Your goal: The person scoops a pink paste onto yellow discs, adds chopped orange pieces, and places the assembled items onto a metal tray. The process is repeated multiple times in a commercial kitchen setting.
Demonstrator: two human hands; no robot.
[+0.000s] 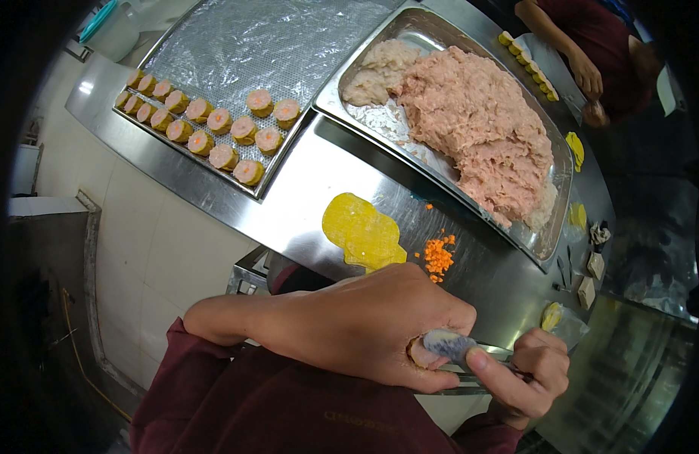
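My left hand (pixel 387 325) is curled into a ring around a dumpling, whose pale pink meat filling (pixel 422 353) shows at the opening by the thumb. Its wrapper is hidden inside the fist. My right hand (pixel 532 374) grips a small flat spatula (pixel 449 344), its meat-smeared blade against the filling. Just beyond my hands, overlapping round yellow wrappers (pixel 362 227) lie on the steel table. To their right is a small heap of diced orange carrot (pixel 439 257).
A deep steel tray (pixel 357 125) of pink minced meat (pixel 478 121) stands beyond the carrot. At the left, a film-covered tray (pixel 251 38) bears rows of dumplings (pixel 200 141). Another person (pixel 588 72) works across the table, near a row of dumplings (pixel 527 64).
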